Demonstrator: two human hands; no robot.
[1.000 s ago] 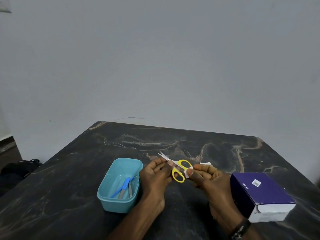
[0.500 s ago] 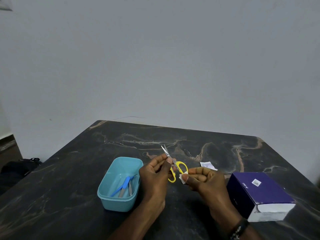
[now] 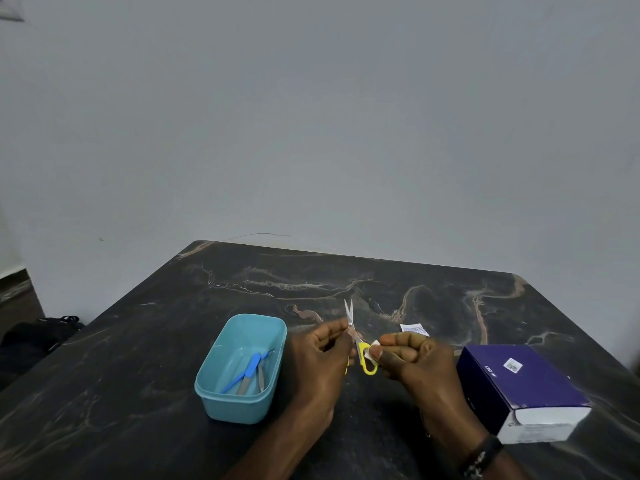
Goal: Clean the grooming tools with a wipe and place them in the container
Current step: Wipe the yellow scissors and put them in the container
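Observation:
Small scissors with yellow handles and thin silver blades point up and away from me. My left hand is shut on them near the pivot. My right hand pinches a small white wipe against the yellow handle loop. To the left stands a light blue plastic container holding a blue-handled tool and a couple of thin metal tools.
A purple and white box lies at the right on the dark marbled table. A torn white wipe sachet lies just beyond my right hand. A dark bag sits on the floor at the left.
The scissors have turned from lying sideways with blades pointing left to standing nearly upright. My right hand with the wipe has shifted onto the handle loop.

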